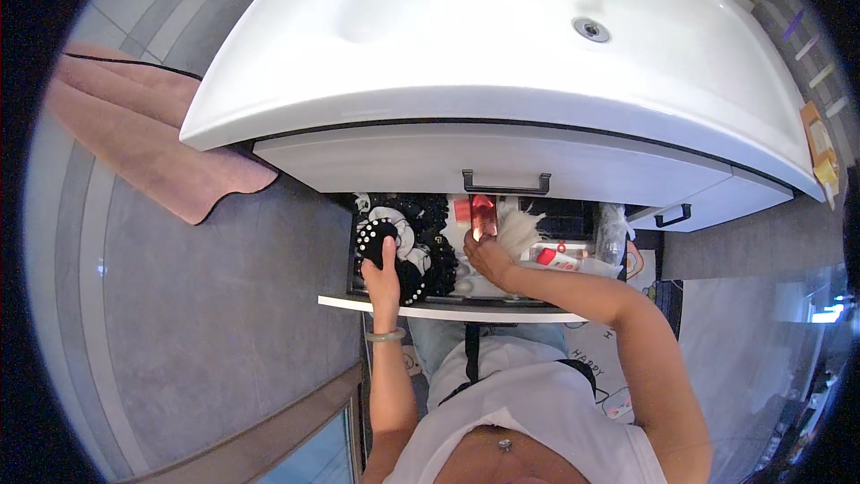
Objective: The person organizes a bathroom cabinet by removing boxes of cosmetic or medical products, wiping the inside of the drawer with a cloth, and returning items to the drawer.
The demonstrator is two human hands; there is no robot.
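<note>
An open drawer [463,310] lies before me, under the washbasin. On its left side my left hand [383,275] grips a black fabric hair accessory dotted with white pearls [377,236], thumb on top. Black and white scrunchies [402,232] and dark ruffled fabric [440,262] are bunched beside it. Near the drawer's middle, the fingers of my right hand [490,259] are closed on the lower end of a shiny red item [483,215], perhaps a packet or box. White feathery material [521,230] sits just right of that hand.
The drawer also holds a white tube with a red cap [559,259] and a clear plastic bag [610,235]. Above are a closed drawer front with a black handle [506,183] and the white washbasin [430,33]. A pink towel [148,128] hangs at the left.
</note>
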